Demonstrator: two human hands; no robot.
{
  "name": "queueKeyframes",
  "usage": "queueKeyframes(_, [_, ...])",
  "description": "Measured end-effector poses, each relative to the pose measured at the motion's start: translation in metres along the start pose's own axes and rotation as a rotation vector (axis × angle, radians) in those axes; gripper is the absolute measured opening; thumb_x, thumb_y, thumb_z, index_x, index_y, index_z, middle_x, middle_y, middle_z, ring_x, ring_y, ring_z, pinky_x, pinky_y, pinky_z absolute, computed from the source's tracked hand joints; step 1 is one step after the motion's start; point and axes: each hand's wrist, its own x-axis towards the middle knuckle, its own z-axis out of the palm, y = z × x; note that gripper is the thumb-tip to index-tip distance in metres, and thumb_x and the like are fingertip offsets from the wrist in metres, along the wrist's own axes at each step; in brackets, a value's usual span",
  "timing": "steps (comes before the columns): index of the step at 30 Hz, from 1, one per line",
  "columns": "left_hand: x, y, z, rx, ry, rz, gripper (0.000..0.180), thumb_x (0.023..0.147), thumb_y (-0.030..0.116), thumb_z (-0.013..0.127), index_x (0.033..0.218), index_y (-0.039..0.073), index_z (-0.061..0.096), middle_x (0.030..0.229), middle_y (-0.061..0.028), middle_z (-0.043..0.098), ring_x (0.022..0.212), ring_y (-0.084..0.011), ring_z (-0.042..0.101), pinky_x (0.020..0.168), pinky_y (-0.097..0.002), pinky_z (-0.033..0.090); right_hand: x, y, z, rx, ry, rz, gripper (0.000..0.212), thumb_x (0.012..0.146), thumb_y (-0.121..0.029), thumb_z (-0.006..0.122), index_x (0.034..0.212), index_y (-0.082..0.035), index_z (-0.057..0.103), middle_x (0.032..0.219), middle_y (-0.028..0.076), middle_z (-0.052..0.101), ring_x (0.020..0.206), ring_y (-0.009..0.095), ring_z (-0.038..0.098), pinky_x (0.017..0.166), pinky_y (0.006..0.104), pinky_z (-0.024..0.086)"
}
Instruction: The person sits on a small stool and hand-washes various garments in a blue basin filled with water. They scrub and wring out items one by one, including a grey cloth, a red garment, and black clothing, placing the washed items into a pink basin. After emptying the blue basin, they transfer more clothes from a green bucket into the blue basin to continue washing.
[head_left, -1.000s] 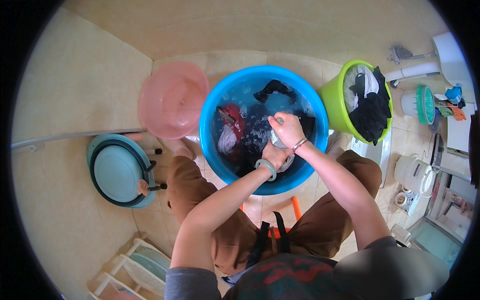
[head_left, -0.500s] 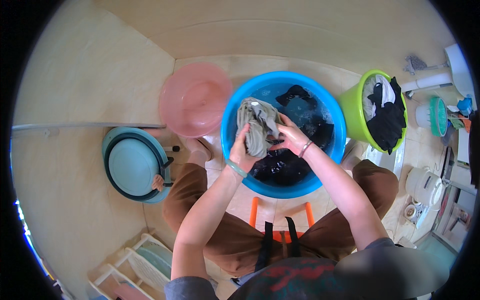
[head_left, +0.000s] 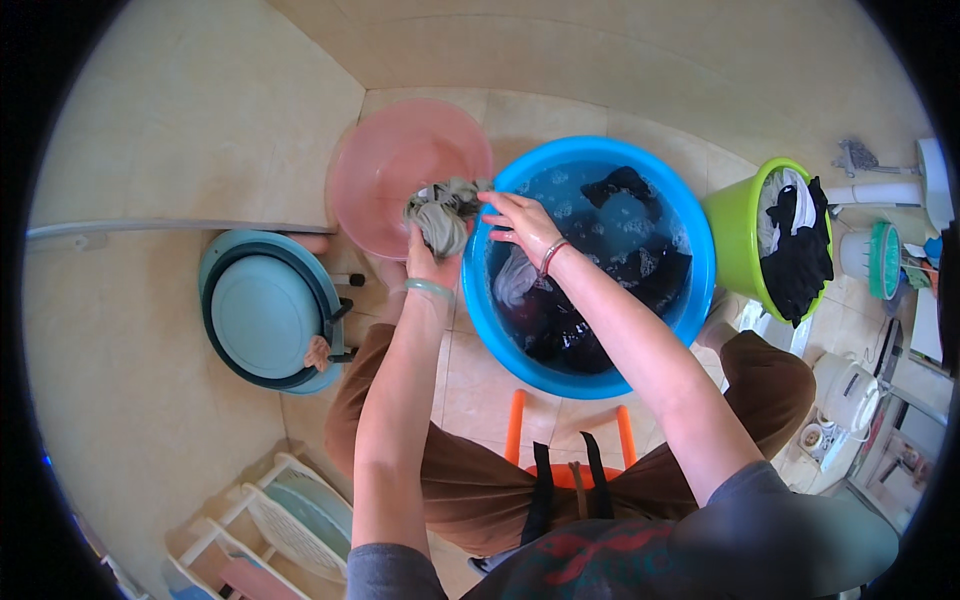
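A wet grey-green garment (head_left: 441, 222), bunched up, hangs over the near right part of the pink basin (head_left: 352, 180). My left hand (head_left: 428, 262) grips it from below, thumb up against the cloth. Over the left rim of the blue tub (head_left: 590, 146), my right hand (head_left: 527, 228) has its fingers stretched out and apart, with the fingertips close to the garment's right end; whether they touch it I cannot tell. Water with suds fills the blue tub, where dark clothes (head_left: 655, 275) and a light grey cloth (head_left: 514, 277) lie soaking.
To the right stands a green bucket (head_left: 735, 240) piled with black and white clothes (head_left: 795, 245). Stacked light-blue basins (head_left: 265, 330) are at the left by the wall. An orange stool (head_left: 516, 425) is under me, and a white rack (head_left: 265, 515) stands at the lower left.
The bundled garment has moved left from above the blue tub to the pink basin, carried by my left hand. My right hand has let go and spread its fingers. The view has shifted slightly.
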Motion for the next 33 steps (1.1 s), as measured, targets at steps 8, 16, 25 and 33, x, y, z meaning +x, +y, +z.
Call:
queueKeyframes(8, [0.026, -0.003, -0.004, -0.027, 0.327, -0.009, 0.056, 0.095, 0.046, 0.041, 0.136, 0.008, 0.033, 0.131, -0.0114, 0.045, 0.121, -0.0307, 0.044, 0.099, -0.0516, 0.043, -0.006, 0.088, -0.062, -0.739, 0.055, -0.142, 0.040, 0.074, -0.010, 0.067, 0.114, -0.010, 0.063, 0.111, 0.011, 0.063, 0.100, 0.026, 0.061, 0.088, 0.0324, 0.047])
queueKeyframes(16, [-0.021, -0.090, -0.008, 0.374, 0.297, -0.030, 0.038, 0.093, 0.027, 0.051, 0.127, 0.012, 0.045, 0.118, -0.0094, 0.056, 0.107, -0.0231, 0.055, 0.088, -0.0398, 0.047, -0.040, 0.116, -0.086, -1.415, 0.168, 0.105, 0.051, 0.077, -0.023, 0.065, 0.125, -0.025, 0.049, 0.113, 0.011, 0.056, 0.102, 0.033, 0.059, 0.084, 0.0442, 0.049])
queueKeyframes(25, [-0.046, -0.177, -0.090, 1.812, 0.472, 0.256, 0.042, 0.076, -0.003, 0.053, 0.118, -0.003, 0.052, 0.130, -0.0217, 0.044, 0.117, -0.0385, 0.045, 0.099, -0.0416, 0.037, -0.042, 0.081, -0.120, -1.806, 0.019, -0.468, 0.030, 0.082, -0.015, 0.053, 0.110, -0.014, 0.061, 0.122, 0.004, 0.052, 0.110, 0.025, 0.045, 0.090, 0.0416, 0.042])
queueKeyframes(33, [-0.011, -0.126, -0.101, 1.013, 0.174, 0.158, 0.013, 0.076, -0.001, 0.065, 0.086, 0.006, 0.059, 0.078, 0.0014, 0.058, 0.073, -0.0077, 0.052, 0.067, -0.0222, 0.044, -0.043, 0.056, -0.163, -0.989, 0.126, -0.020, 0.033, 0.078, -0.038, 0.067, 0.080, -0.005, 0.067, 0.077, 0.007, 0.064, 0.075, 0.019, 0.059, 0.072, 0.0305, 0.045])
